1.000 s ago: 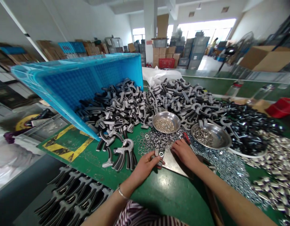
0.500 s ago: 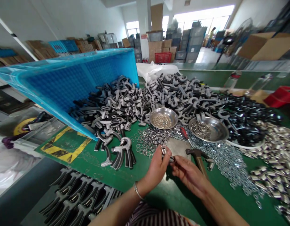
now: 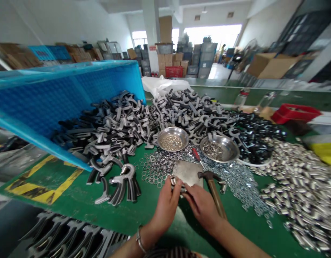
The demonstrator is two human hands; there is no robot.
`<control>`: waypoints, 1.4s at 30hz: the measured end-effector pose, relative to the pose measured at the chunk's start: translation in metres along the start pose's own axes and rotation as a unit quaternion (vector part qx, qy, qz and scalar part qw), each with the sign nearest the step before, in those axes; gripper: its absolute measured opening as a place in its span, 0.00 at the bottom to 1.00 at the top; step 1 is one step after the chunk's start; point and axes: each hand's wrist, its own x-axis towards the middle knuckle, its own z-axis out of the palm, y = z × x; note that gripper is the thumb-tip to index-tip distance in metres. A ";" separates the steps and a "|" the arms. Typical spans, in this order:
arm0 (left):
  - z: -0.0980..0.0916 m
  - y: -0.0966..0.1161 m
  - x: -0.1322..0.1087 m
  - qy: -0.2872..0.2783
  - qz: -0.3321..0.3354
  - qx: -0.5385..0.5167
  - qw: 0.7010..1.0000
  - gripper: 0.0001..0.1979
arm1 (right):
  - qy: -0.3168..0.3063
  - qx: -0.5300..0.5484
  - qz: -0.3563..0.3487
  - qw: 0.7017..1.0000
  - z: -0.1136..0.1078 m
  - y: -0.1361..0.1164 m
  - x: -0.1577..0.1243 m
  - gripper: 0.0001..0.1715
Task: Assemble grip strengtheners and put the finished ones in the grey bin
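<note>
My left hand (image 3: pixel 165 208) and my right hand (image 3: pixel 201 206) meet over the green table (image 3: pixel 74 211), fingers pinched together on a small metal part (image 3: pixel 176 183). They hover just in front of a flat metal plate (image 3: pixel 189 172). A wooden-handled hammer (image 3: pixel 212 188) lies beside my right hand. Loose metal rings (image 3: pixel 154 166) are scattered just beyond my left hand. An assembled hand grip (image 3: pixel 121 184) lies to the left on the table.
A tipped blue crate (image 3: pixel 47 96) spills grey and black grip handles (image 3: pixel 122 122). Two steel bowls (image 3: pixel 173 138) (image 3: pixel 219 148) hold small parts. A red-handled screwdriver (image 3: pixel 196 155), heaps of metal sleeves (image 3: pixel 296 179) and a red tray (image 3: pixel 295 113) lie right. Finished grips (image 3: pixel 71 236) fill a bin below.
My right hand left the plate and came to the left hand; both now hold the small part together, nearer to me. The view has shifted right.
</note>
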 end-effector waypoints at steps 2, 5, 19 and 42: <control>0.001 -0.009 0.007 0.009 -0.019 0.000 1.000 0.18 | -0.053 -0.040 -0.005 0.998 -0.011 0.011 -0.003 0.22; 0.004 -0.019 0.024 0.001 -0.036 -0.023 0.999 0.23 | -0.074 -0.103 0.044 0.991 -0.057 0.052 -0.009 0.22; 0.059 -0.018 0.021 -0.122 -0.072 -0.050 0.989 0.27 | 0.080 -0.367 0.292 0.880 -0.225 0.254 0.064 0.19; 0.043 0.001 0.013 -0.021 -0.114 -0.310 0.944 0.16 | 0.246 0.298 0.206 0.899 -0.023 -0.007 0.016 0.16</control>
